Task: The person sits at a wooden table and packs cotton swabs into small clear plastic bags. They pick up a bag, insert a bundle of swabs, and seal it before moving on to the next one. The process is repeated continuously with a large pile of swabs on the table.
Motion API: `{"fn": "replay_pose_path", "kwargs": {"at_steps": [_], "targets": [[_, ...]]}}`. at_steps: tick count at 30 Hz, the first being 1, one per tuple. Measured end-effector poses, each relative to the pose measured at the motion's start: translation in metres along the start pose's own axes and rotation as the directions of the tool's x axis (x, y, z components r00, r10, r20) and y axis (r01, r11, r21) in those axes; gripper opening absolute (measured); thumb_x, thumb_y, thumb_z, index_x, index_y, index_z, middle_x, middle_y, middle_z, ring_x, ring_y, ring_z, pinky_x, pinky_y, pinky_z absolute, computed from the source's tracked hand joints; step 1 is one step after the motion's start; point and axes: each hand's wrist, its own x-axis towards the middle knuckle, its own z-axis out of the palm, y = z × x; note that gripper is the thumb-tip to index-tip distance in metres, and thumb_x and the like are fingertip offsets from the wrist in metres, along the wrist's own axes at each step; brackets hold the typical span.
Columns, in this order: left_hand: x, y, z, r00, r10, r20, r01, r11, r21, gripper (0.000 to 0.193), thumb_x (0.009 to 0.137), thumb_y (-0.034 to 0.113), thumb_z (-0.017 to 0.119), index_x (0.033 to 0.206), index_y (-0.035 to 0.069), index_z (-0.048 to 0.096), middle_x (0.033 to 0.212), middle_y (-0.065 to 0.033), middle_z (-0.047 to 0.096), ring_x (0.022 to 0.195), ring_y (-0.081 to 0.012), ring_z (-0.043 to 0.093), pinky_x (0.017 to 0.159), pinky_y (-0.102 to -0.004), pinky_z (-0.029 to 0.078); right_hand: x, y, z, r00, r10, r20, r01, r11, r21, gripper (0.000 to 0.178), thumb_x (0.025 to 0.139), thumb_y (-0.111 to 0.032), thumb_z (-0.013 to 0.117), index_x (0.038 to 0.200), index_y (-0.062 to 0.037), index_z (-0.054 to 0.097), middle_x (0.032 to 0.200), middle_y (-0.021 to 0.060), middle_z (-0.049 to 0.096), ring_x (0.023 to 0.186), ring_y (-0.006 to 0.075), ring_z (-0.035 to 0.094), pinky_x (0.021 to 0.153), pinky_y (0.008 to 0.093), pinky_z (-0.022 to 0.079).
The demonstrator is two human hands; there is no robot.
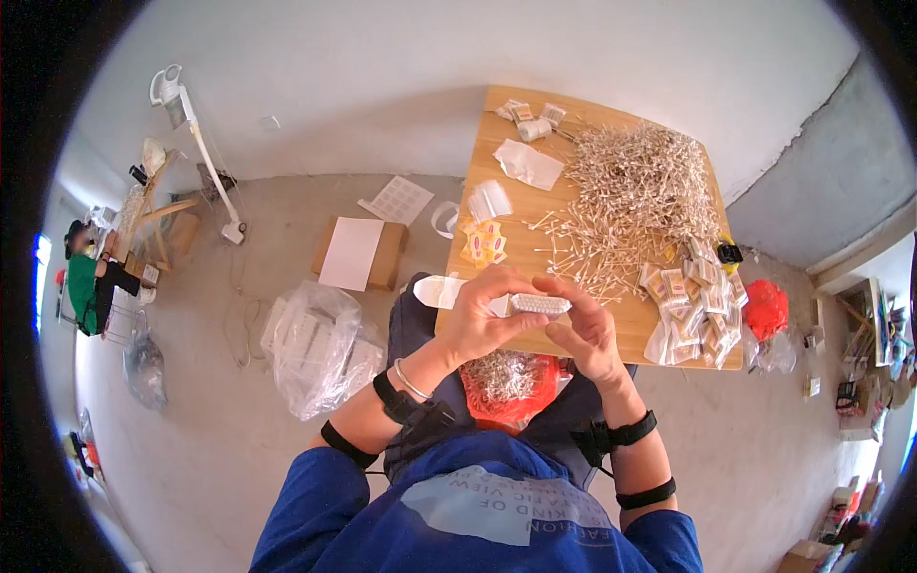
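Over the near table edge, my left hand (485,315) and my right hand (589,336) are closed around a small bundle of cotton swabs (541,304), its white tips packed close together. Whether a clear wrapper surrounds it is too small to tell. Below my hands, a red plastic bag (540,393) full of loose swabs rests between my legs. A large heap of loose cotton swabs (645,181) covers the table's right half. Filled swab packs (693,310) are piled at its near right corner. Yellow printed cards (484,243) and clear bags (490,201) lie on the left.
The wooden table (521,218) also bears a white sheet (528,164) and a few packs at the back. On the floor are a cardboard box (387,258) and a large clear plastic bag (320,349). A white standing lamp (202,143) and a person in green (84,286) are far left.
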Motion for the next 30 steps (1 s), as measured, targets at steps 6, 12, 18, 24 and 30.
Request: {"fn": "replay_pose_path", "kwargs": {"at_steps": [6,12,18,24,30], "targets": [[0.005,0.026,-0.005,0.989,0.146,-0.013,-0.144,0.987,0.071,0.032,0.07,0.019,0.086,0.094,0.008,0.069,0.093,-0.0037,0.068,0.092,-0.021,0.062,0.094,-0.0368,0.047,-0.001,-0.005,0.011,0.987,-0.143,-0.074,0.139,0.989,-0.048,0.033,0.087,-0.001,0.067,0.119,-0.003,0.066,0.121,0.0122,0.065,0.116,0.0233,0.058,0.102,0.0363,0.043],[0.006,0.033,-0.007,0.955,0.296,-0.026,-0.294,0.954,0.059,0.03,0.069,0.018,0.086,0.093,0.008,0.07,0.092,-0.0029,0.068,0.091,-0.0201,0.062,0.098,-0.0419,0.046,-0.001,-0.011,0.013,0.982,-0.173,-0.069,0.168,0.983,-0.075,0.036,0.082,-0.006,0.073,0.118,-0.0047,0.067,0.121,0.013,0.065,0.119,0.0252,0.056,0.103,0.0381,0.042],[0.006,0.034,-0.004,0.969,0.241,-0.045,-0.241,0.97,0.015,0.026,0.069,0.014,0.085,0.09,0.008,0.071,0.092,-0.0013,0.068,0.09,-0.0208,0.063,0.096,-0.042,0.047,0.002,-0.024,0.018,0.96,-0.258,-0.11,0.246,0.962,-0.116,0.037,0.079,-0.013,0.077,0.114,-0.0059,0.069,0.116,0.0096,0.069,0.12,0.0264,0.054,0.103,0.0414,0.04],[0.009,0.038,-0.002,0.971,0.235,-0.037,-0.234,0.972,0.036,0.026,0.069,0.014,0.085,0.09,0.008,0.071,0.09,-0.0007,0.069,0.088,-0.0197,0.063,0.095,-0.0414,0.048,0.001,-0.022,0.011,0.958,-0.276,-0.083,0.257,0.948,-0.187,0.032,0.078,-0.012,0.078,0.109,-0.0042,0.071,0.11,0.008,0.071,0.117,0.0274,0.055,0.101,0.0417,0.041],[0.008,0.033,0.003,0.973,0.22,-0.069,-0.22,0.976,0.013,0.026,0.069,0.014,0.085,0.091,0.009,0.071,0.089,-0.0014,0.069,0.088,-0.0193,0.063,0.095,-0.0406,0.048,0.0,-0.023,0.012,0.967,-0.218,-0.133,0.205,0.973,-0.101,0.029,0.078,-0.011,0.078,0.105,-0.0038,0.072,0.107,0.0081,0.071,0.116,0.027,0.055,0.101,0.0414,0.041]]}}
